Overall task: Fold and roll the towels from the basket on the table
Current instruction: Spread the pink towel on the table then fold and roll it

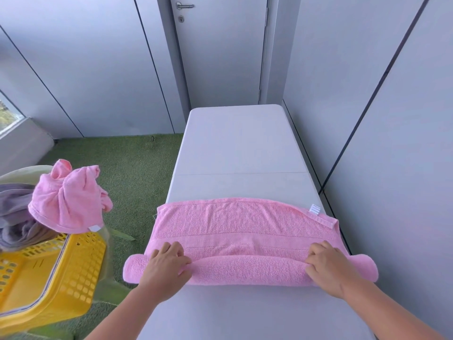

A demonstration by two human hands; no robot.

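Note:
A pink towel [245,224] lies folded across the white table [235,143], its near edge rolled into a thick tube [247,269]. My left hand [166,263] grips the left part of the roll, fingers curled over its top. My right hand [328,265] grips the right part the same way. A white label shows at the towel's far right corner. To the left, a yellow basket [71,273] holds a crumpled pink towel [68,200] and a grey towel [17,217].
The table runs away from me toward a grey door [220,50], with a wall close along its right side. Green artificial turf [130,173] covers the floor on the left. The basket rests on a pale green chair.

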